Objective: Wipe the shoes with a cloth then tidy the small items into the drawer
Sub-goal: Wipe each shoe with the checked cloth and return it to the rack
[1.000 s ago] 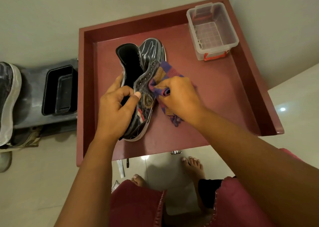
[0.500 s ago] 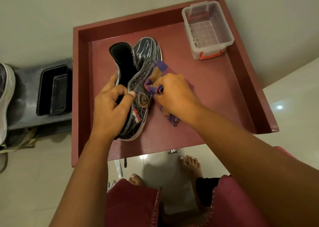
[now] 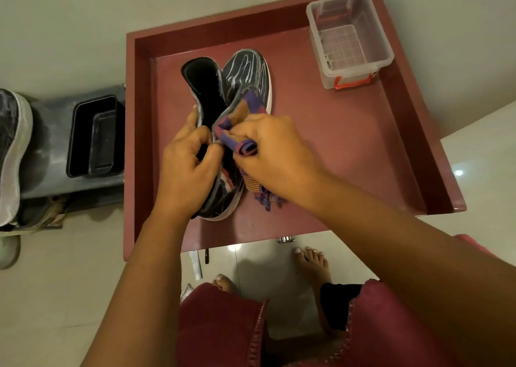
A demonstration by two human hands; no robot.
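Observation:
A dark sneaker (image 3: 205,87) with its black opening facing up stands tilted on the red tray-like top (image 3: 335,149). My left hand (image 3: 187,168) grips its upper edge, thumb pinching the rim. My right hand (image 3: 273,149) holds a purple and orange striped cloth (image 3: 243,143) bunched against the shoe's side; the cloth's fringe hangs down at the lower right. A second dark sneaker (image 3: 248,70) with white streaks lies behind the first, partly hidden by it and the cloth.
A clear plastic box (image 3: 349,40) with a red latch sits at the tray's far right corner. A black bin (image 3: 95,137) on a grey rack stands to the left, with another shoe (image 3: 14,154) at the frame's left edge. My bare feet (image 3: 312,260) are on the tiled floor below.
My right hand has slid the cloth up and left along the shoe's side toward my left thumb. My left hand keeps its grip on the shoe.

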